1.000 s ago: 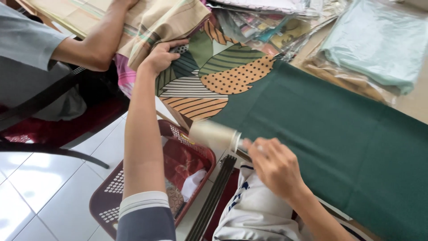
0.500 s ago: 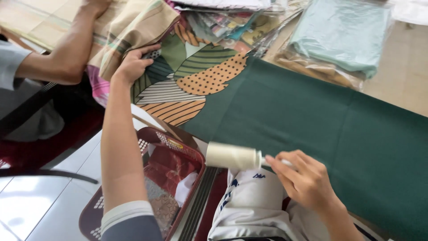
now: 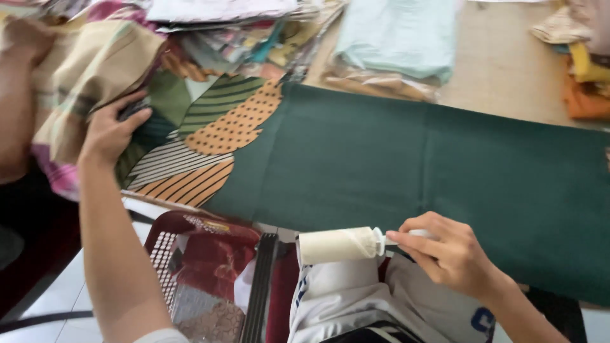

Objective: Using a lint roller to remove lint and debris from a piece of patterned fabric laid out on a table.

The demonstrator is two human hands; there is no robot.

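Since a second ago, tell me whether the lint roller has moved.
Yes. The lint roller in the right hand has come off the green cloth toward the person, past the cloth's near edge and over the lap.

The green cloth [image 3: 406,159] looks matt and finely woven, the lint roller [image 3: 337,245] seemingly papery, and the maroon basket [image 3: 166,236] glossy perforated plastic.

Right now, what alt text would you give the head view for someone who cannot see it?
A person's right hand holds a lint roller at the near edge of a dark green cloth spread on a table, while the left hand grips the cloth's leaf-patterned end. A red basket stands below, and folded fabrics lie beyond.
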